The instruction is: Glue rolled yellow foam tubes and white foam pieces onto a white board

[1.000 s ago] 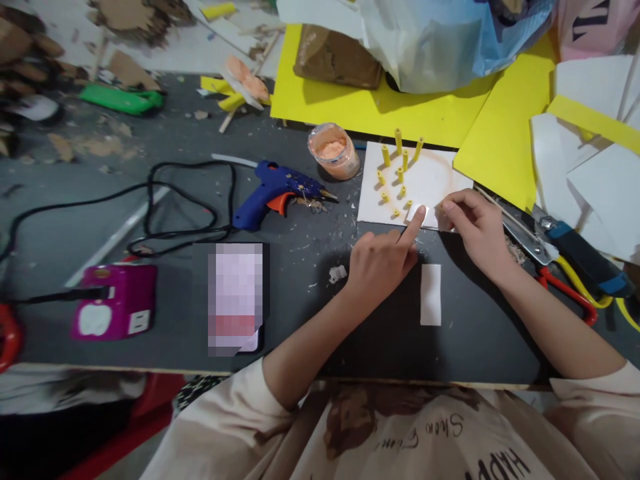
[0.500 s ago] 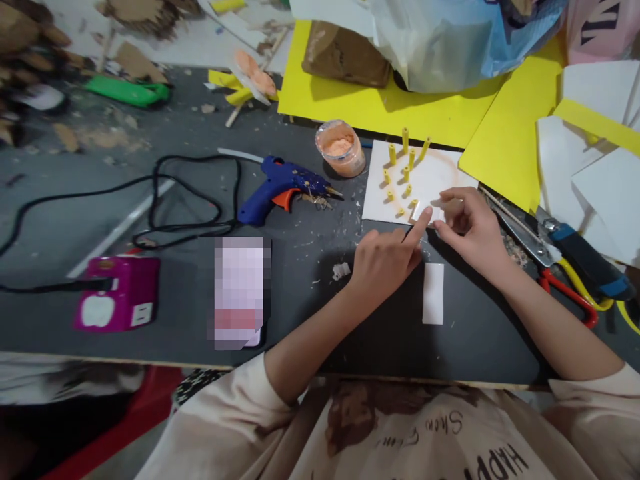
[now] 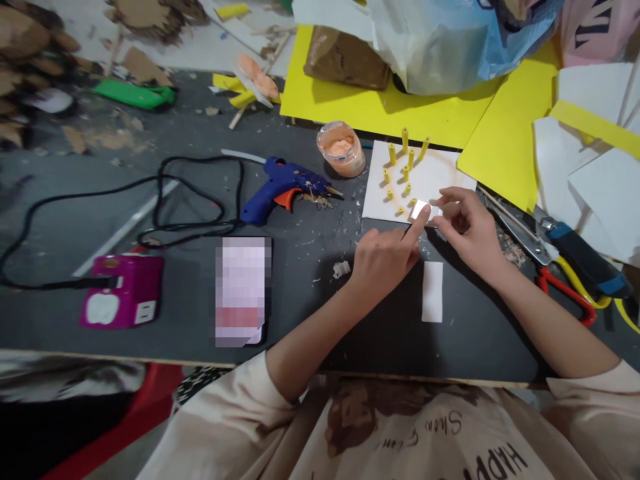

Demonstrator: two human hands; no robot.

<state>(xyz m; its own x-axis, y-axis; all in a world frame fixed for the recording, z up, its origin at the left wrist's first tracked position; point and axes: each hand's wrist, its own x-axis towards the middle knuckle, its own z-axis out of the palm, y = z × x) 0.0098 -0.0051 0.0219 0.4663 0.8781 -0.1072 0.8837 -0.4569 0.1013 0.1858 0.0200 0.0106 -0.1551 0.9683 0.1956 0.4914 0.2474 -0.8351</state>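
Observation:
A small white foam-board piece (image 3: 419,211) sits at the near edge of a white square board (image 3: 375,193). My left hand (image 3: 383,260) presses its index fingertip on that piece, the other fingers curled in. At the piece's right end, my right hand (image 3: 470,223) has thumb and index finger closed about it. Several short yellow sticks (image 3: 406,175) of differing heights stand upright on the board, beside a faint orange curved line. A white rectangular strip (image 3: 433,292) lies on the dark table just below my hands.
A blue glue gun (image 3: 285,187) and a tub of orange stuff (image 3: 341,150) are left of the board. Farther left lie a phone (image 3: 243,287) and a magenta box (image 3: 125,291) with a black cord. Scissors (image 3: 565,280) and a cutter (image 3: 583,250) lie right; yellow sheets (image 3: 440,117) behind.
The head view has shifted slightly. The small white piece looks tilted a little differently under my fingers; both hands stay nearly in place.

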